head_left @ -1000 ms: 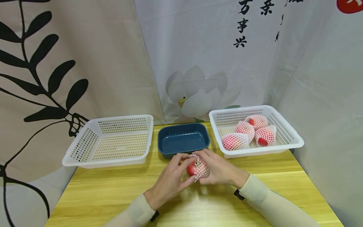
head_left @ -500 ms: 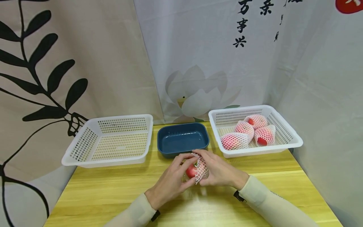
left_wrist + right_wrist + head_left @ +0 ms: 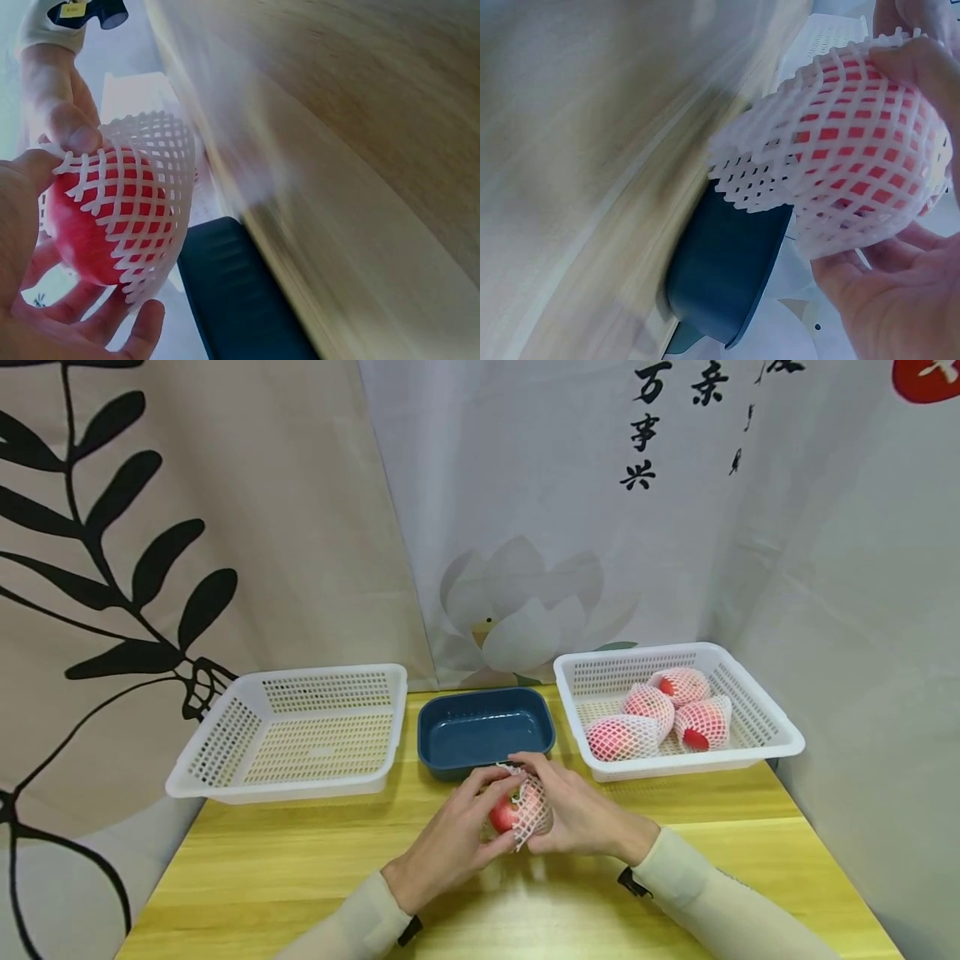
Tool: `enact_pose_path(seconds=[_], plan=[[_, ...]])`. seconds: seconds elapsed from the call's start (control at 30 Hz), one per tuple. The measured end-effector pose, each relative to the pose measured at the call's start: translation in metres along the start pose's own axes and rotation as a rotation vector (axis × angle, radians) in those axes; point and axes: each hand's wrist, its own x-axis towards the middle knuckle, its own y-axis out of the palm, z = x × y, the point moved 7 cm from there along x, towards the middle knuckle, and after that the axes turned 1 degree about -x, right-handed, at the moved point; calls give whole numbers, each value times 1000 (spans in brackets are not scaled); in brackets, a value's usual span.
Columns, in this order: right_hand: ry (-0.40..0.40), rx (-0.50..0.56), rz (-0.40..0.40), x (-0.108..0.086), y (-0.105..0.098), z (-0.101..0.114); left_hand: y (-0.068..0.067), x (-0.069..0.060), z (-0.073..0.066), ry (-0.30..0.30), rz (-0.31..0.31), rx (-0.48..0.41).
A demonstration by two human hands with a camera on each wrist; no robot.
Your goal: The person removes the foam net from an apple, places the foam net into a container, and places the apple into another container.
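Observation:
Just in front of the blue dish, both hands hold a round red fruit [image 3: 503, 814] partly covered by a white foam net sleeve [image 3: 533, 806]. My left hand [image 3: 459, 828] is curled round the bare left side, thumb below and fingers above, at the net's open edge. On the other side, my right hand [image 3: 583, 810] grips the netted part. In the left wrist view, bare red skin of the fruit [image 3: 82, 236] shows beside the net [image 3: 161, 180]. Loose netting [image 3: 750, 165] sticks out past the fruit in the right wrist view.
A dark blue dish [image 3: 487, 767] stands behind the hands. To its left is a white basket [image 3: 285, 792] with nothing in it. The white basket [image 3: 772, 745] at right holds several netted red fruits [image 3: 648, 706]. Curtains hang behind the wooden table [image 3: 300, 877].
Both hands stay almost in place around the fruit. The net's lower loose edge hangs slightly lower than a second ago, and the fruit sits a touch further left. The baskets have not moved.

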Motion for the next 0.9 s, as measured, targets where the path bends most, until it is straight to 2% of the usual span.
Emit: enact_pose_path(seconds=[0.17,0.37,0.57,0.9], plan=[[2,13,-8,0,-1,0,0,0,2,-34,15,-4],[-16,47,-19,-1,-5,1,2,2,4,-30,35,-87],[-34,72,-29,-1,-7,1,1,4,3,-15,24,-102],[-37,86,-41,-2,-8,1,1,4,4,-55,37,-185]])
